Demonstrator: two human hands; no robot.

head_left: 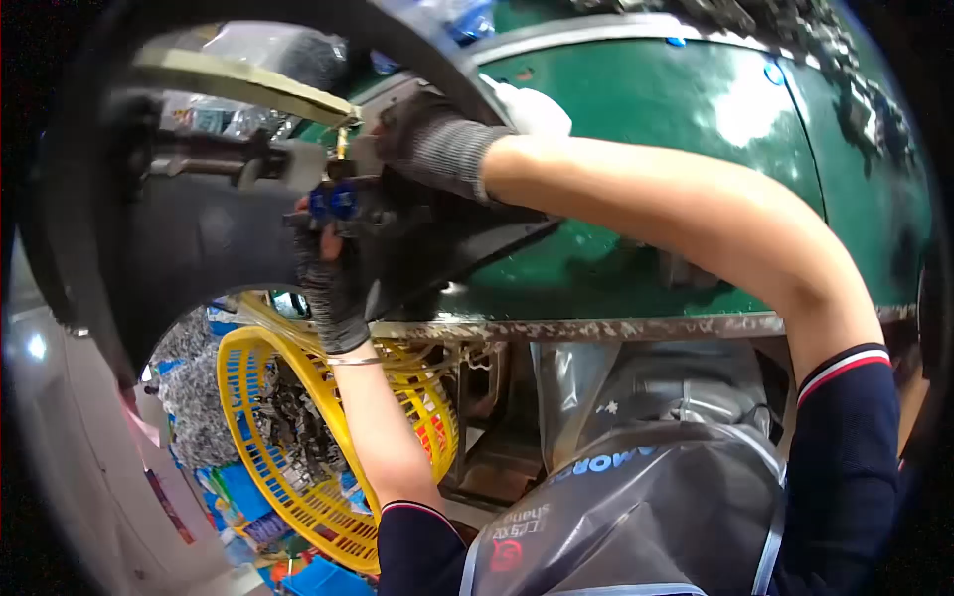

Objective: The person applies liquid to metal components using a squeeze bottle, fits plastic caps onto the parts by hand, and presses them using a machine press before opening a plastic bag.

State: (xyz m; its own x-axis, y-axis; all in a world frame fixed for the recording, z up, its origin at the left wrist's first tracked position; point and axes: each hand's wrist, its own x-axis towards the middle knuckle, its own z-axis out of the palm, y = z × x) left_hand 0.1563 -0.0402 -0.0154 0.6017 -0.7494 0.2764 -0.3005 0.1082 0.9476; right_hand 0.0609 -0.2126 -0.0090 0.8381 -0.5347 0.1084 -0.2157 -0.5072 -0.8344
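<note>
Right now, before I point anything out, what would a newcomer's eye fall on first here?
Probably the bright yellow basket, tilted at lower left with dark pieces inside. Next might come the broad green work surface, stretching across the upper right with a glare spot on it. Then the left hand and right hand, both in dark gloves, close together beside the dark equipment at upper left.

L glove point(333, 293) prob. blk./grey mottle; grn. bench point(686, 119); yel. basket point(323, 389); navy slv. point(845, 447)
</note>
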